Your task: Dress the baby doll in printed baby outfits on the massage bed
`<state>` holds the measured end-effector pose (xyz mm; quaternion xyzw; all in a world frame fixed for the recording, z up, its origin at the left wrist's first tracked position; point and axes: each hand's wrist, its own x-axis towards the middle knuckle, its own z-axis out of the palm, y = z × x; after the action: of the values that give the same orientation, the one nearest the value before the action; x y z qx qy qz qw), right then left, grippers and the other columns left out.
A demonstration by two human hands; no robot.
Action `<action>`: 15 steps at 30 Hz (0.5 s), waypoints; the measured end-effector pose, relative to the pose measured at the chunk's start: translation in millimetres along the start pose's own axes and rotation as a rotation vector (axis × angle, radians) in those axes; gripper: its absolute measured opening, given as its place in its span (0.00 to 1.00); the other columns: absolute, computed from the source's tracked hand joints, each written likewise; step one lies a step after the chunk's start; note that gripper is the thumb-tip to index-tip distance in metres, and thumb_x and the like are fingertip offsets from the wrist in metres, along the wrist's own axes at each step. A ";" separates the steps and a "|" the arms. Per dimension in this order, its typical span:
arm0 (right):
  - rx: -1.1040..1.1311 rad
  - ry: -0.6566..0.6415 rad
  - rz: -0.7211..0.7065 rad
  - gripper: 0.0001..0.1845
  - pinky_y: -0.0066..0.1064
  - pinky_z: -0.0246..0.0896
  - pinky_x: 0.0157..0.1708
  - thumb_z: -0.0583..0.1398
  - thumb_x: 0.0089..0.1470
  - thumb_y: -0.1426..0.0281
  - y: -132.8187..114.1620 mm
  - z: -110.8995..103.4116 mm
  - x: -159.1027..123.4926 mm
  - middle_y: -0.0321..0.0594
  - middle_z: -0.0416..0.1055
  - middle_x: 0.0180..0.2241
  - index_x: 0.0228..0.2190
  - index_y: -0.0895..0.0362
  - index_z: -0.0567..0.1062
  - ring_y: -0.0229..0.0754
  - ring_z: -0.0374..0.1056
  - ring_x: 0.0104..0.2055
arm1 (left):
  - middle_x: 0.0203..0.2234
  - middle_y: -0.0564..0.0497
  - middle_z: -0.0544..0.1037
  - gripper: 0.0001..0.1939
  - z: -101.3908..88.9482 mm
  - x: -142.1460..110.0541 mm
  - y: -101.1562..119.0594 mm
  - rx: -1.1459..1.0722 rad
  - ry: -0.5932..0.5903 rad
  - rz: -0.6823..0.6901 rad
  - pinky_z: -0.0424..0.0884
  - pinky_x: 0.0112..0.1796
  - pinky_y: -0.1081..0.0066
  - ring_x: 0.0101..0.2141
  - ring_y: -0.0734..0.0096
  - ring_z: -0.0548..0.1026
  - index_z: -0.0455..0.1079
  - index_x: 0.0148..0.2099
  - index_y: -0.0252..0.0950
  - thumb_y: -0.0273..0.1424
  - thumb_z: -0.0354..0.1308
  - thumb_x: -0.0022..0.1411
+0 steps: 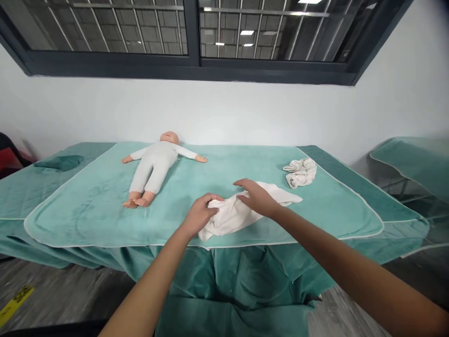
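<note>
A crumpled white cloth [233, 216], perhaps a small garment, lies near the front edge of the green covered bed. My left hand [203, 213] grips its left end, thumb and fingers closed on the fabric. Over the middle of the cloth, my right hand [257, 197] has thumb and fingers apart; whether its underside touches the fabric I cannot tell. Left of both hands, a baby doll [157, 161] in a white body suit rests on its back, arms spread and feet toward me.
A bunched patterned cloth [300, 172] sits at the right of the green mat [94, 201]. Behind the bed is a white wall [224, 110] with a dark-framed, barred window [192, 65]. Another green-covered surface [414, 161] stands at the right, and a green padded seat [231, 316] is below.
</note>
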<state>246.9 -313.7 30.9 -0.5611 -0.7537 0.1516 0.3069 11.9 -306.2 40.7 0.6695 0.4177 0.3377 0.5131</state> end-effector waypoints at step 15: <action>-0.165 0.218 -0.004 0.06 0.31 0.52 0.32 0.54 0.54 0.68 -49.4 -21.0 37.5 0.36 0.69 0.30 0.26 0.54 0.64 0.41 0.63 0.32 | 0.42 0.51 0.79 0.17 -37.9 -10.8 59.8 0.557 0.238 0.212 0.71 0.44 0.65 0.42 0.61 0.76 0.72 0.48 0.40 0.29 0.56 0.55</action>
<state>216.2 -296.9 86.3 -0.5961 -0.7269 0.0266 0.3400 -13.3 -308.1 107.7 0.7799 0.4790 0.3378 0.2196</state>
